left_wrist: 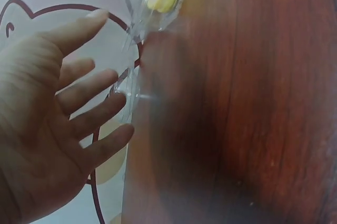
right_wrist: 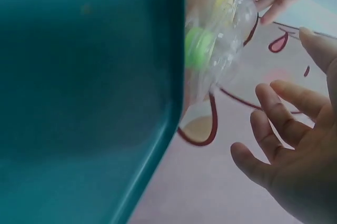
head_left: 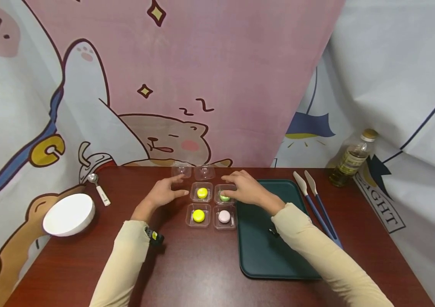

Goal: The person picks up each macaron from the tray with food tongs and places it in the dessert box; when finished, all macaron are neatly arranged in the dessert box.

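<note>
Several small clear plastic boxes stand together mid-table, each with a round macaron-like sweet. At the back are a yellow macaron [head_left: 202, 193] and a green macaron [head_left: 224, 198]; in front, another yellow macaron [head_left: 198, 215] and a pale pink macaron [head_left: 224, 216]. Left of the back yellow one hovers my left hand [head_left: 165, 191], fingers spread and holding nothing, as the left wrist view confirms. My right hand [head_left: 246, 188] is over the green macaron's box, partly covering it in the head view. In the right wrist view its fingers are apart and loosely bent around nothing.
Two clear domed plastic pieces [head_left: 204, 172] stand by the back edge. To the right lie a dark green tray [head_left: 267, 264], two blue-handled utensils [head_left: 319, 213] and an oil bottle [head_left: 349, 162]. A white bowl [head_left: 69, 214] and a scoop [head_left: 98, 189] are on the left.
</note>
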`<action>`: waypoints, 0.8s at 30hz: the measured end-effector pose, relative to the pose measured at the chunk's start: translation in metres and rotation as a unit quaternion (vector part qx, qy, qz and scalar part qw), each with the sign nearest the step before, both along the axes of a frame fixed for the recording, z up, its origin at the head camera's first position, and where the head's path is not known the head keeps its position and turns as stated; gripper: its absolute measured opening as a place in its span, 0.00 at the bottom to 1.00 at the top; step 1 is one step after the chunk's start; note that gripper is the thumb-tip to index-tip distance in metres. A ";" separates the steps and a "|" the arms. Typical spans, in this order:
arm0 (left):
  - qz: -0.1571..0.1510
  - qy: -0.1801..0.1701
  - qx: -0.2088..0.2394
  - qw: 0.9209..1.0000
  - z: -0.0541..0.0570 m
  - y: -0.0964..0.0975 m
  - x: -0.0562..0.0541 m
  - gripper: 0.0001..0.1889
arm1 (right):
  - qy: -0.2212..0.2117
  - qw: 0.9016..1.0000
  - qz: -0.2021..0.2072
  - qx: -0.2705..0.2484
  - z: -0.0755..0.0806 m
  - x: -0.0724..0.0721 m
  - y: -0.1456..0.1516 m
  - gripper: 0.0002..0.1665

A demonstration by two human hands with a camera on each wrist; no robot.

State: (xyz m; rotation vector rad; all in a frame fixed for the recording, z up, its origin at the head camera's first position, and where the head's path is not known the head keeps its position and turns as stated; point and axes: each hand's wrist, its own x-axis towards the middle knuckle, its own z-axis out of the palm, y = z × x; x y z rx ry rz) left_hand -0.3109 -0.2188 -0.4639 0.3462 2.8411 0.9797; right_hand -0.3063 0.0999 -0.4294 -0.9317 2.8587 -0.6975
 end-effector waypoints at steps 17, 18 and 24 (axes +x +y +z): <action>0.277 -0.071 0.216 0.934 -0.005 -0.013 -0.022 0.29 | 0.017 0.997 0.048 0.056 -0.019 0.031 0.038 0.38; 0.285 -0.082 0.243 0.924 -0.004 -0.012 -0.023 0.29 | 0.018 0.997 0.052 0.061 -0.019 0.034 0.037 0.38; 0.304 -0.122 0.323 0.888 -0.005 -0.007 -0.029 0.25 | 0.034 0.993 0.069 0.094 -0.025 0.044 0.033 0.39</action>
